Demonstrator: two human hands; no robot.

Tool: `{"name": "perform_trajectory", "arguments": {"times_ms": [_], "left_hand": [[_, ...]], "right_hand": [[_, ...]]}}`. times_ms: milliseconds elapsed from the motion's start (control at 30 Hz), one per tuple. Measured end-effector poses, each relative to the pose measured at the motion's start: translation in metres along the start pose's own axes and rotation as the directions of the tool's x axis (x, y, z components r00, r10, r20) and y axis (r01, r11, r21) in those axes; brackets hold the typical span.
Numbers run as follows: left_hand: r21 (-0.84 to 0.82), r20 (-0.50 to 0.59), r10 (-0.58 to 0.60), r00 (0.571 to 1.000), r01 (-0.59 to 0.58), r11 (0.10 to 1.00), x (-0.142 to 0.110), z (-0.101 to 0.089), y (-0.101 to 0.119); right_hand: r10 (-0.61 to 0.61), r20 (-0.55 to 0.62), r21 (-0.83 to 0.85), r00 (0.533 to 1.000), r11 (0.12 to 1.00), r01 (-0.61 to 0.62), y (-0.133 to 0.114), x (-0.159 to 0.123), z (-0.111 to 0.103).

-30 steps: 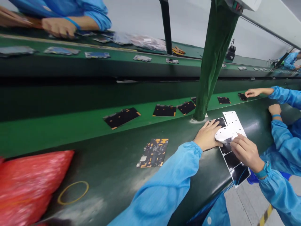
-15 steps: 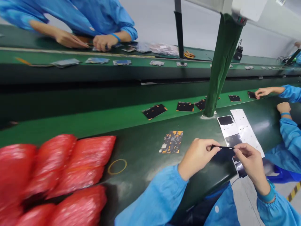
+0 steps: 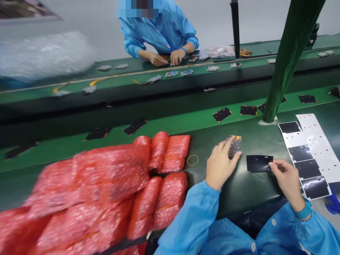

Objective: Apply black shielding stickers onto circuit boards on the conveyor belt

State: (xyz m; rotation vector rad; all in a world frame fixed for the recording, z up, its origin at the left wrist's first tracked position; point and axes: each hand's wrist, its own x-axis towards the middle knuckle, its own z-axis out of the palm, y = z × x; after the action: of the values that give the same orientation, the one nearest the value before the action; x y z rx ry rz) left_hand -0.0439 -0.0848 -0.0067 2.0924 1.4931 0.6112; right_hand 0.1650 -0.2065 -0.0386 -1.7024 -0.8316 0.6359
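A pale wall [image 3: 212, 21] stands behind long green benches [image 3: 156, 124] and a black post [image 3: 235, 32].

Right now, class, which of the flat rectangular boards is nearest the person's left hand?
The grey-and-orange circuit board partly covered by the left hand; black boards lie farther off, on the bright green strip.

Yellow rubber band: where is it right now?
In the head view, the yellow rubber band lies on the dark green table, between the red packages and the left hand.
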Motion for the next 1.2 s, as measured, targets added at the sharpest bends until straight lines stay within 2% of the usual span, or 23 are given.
{"name": "perform_trajectory", "arguments": {"times_ms": [67, 133, 200, 300, 367, 433, 533, 633, 700, 933, 1200], "left_hand": [[0.239, -0.053, 0.008, 0.999, 0.005, 0.971, 0.01, 0.003, -0.008], [0.301, 0.015, 0.053, 0.998, -0.055, 0.952, 0.011, 0.006, -0.012], [0.232, 0.132, 0.163, 0.978, -0.191, 0.954, 0.0, 0.006, -0.013], [0.032, 0.31, 0.33, 0.892, -0.356, 0.934, -0.033, -0.001, -0.013], [-0.068, 0.379, 0.361, 0.852, -0.363, 0.929, -0.057, -0.007, -0.016], [-0.116, 0.399, 0.343, 0.85, -0.324, 0.939, -0.076, -0.012, -0.019], [-0.13, 0.339, 0.312, 0.888, -0.284, 0.95, -0.096, -0.017, -0.026], [-0.087, 0.185, 0.252, 0.95, -0.239, 0.967, -0.112, -0.02, -0.033], [-0.048, 0.117, 0.23, 0.966, -0.226, 0.973, -0.122, -0.023, -0.038], [0.023, 0.077, 0.393, 0.916, -0.396, 0.918, -0.141, -0.021, -0.045], [0.041, 0.079, 0.41, 0.909, -0.414, 0.909, -0.138, -0.022, -0.041]], "right_hand": [[0.031, 0.006, 0.011, 1.0, 0.999, -0.031, 0.004, 0.004, -0.002], [0.073, 0.02, 0.028, 0.997, 0.997, -0.073, 0.004, 0.007, -0.006], [0.124, 0.041, 0.054, 0.991, 0.991, -0.126, 0.002, 0.008, -0.012], [0.212, 0.101, 0.074, 0.972, 0.973, -0.22, -0.004, 0.004, -0.022], [0.259, 0.152, 0.052, 0.954, 0.962, -0.269, -0.009, -0.003, -0.026], [0.285, 0.193, 0.012, 0.939, 0.956, -0.292, -0.014, -0.012, -0.027], [0.304, 0.241, -0.05, 0.922, 0.952, -0.301, -0.021, -0.023, -0.02], [0.319, 0.258, -0.094, 0.912, 0.948, -0.305, -0.028, -0.03, -0.011], [0.329, 0.255, -0.119, 0.909, 0.944, -0.308, -0.032, -0.033, -0.006], [0.336, 0.258, -0.204, 0.906, 0.935, -0.289, -0.044, -0.043, 0.001], [0.284, 0.204, -0.26, 0.937, 0.938, -0.228, -0.05, -0.051, 0.002]]}}
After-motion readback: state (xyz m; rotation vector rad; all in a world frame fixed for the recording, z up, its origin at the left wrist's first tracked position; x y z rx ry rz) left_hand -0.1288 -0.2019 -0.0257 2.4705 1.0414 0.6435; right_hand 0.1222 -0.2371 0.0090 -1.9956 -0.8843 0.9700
